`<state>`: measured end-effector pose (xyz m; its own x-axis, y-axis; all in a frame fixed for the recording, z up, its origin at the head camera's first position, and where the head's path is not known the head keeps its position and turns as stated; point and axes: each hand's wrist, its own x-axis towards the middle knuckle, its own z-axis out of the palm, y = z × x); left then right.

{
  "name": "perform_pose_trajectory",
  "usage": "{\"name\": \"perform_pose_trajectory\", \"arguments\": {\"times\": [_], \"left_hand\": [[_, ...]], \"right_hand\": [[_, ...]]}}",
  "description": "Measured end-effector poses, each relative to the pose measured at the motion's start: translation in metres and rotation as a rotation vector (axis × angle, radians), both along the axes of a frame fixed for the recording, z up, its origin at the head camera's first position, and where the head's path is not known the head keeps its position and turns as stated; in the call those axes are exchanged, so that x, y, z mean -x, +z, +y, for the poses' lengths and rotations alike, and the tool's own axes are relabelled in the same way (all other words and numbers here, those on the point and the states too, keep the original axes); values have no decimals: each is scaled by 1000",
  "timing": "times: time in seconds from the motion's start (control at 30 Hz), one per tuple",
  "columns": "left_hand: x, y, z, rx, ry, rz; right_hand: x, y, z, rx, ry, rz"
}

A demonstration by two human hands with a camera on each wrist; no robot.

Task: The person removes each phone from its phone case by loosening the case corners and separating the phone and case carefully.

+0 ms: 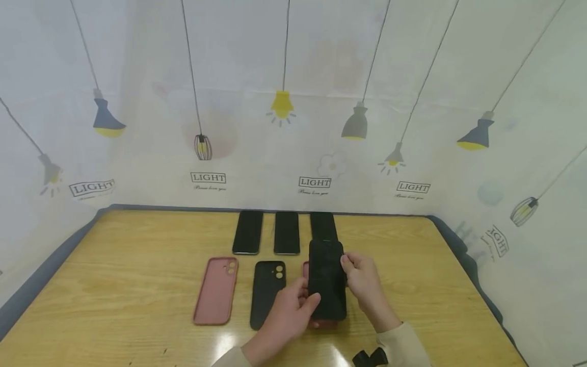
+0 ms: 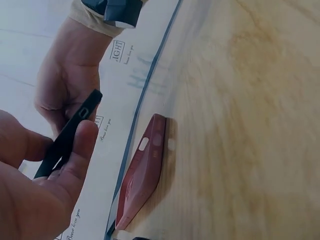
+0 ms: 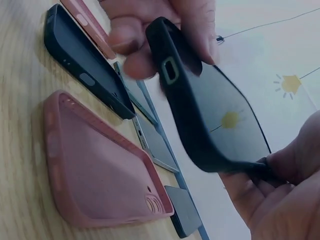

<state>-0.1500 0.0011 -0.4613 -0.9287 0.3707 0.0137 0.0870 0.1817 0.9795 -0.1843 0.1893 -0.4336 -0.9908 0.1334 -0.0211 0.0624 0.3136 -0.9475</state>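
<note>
Both hands hold a smartphone in a black case (image 1: 327,280) above the table, its dark screen turned up. My left hand (image 1: 290,307) grips its lower left side, the thumb at the screen's edge. At the upper right side, my right hand (image 1: 364,279) pinches the edge. In the right wrist view the black case (image 3: 192,135) wraps the phone's rim, with a port cutout at the near end. Beneath the held phone, a pink case (image 3: 105,165) lies on the table with its hollow side up, mostly hidden in the head view.
On the wooden table (image 1: 137,275), a black case (image 1: 266,290) and another pink case (image 1: 215,290) lie left of the hands. Three dark phones (image 1: 286,233) are lined up along the back edge. Behind stands a cloth backdrop (image 1: 257,158) printed with lamps.
</note>
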Motion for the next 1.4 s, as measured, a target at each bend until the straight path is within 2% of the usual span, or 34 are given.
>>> {"name": "perform_pose_trajectory", "arguments": {"times": [0.1,0.3,0.5,0.67,0.87,0.93,1.17,1.4], "left_hand": [[-1,-1,1,-82,9,-60],[-4,-1,1,-114,39,-98],[-7,2,2,-123,30,-75],[-9,1,3,-100,32,-64],[-9,2,4,-94,37,-44],[-9,2,4,-94,41,-42],[-8,0,2,-132,51,4],[-6,1,0,-122,67,24]], "right_hand": [[-1,-2,-1,47,30,-7],[0,-10,1,157,77,-3],[7,-12,4,178,54,38],[12,-13,4,313,52,5],[12,-13,1,474,-4,-9],[13,-11,-1,494,-25,-13],[14,-10,-3,460,-37,-15],[14,-9,-1,528,-22,-15]]}}
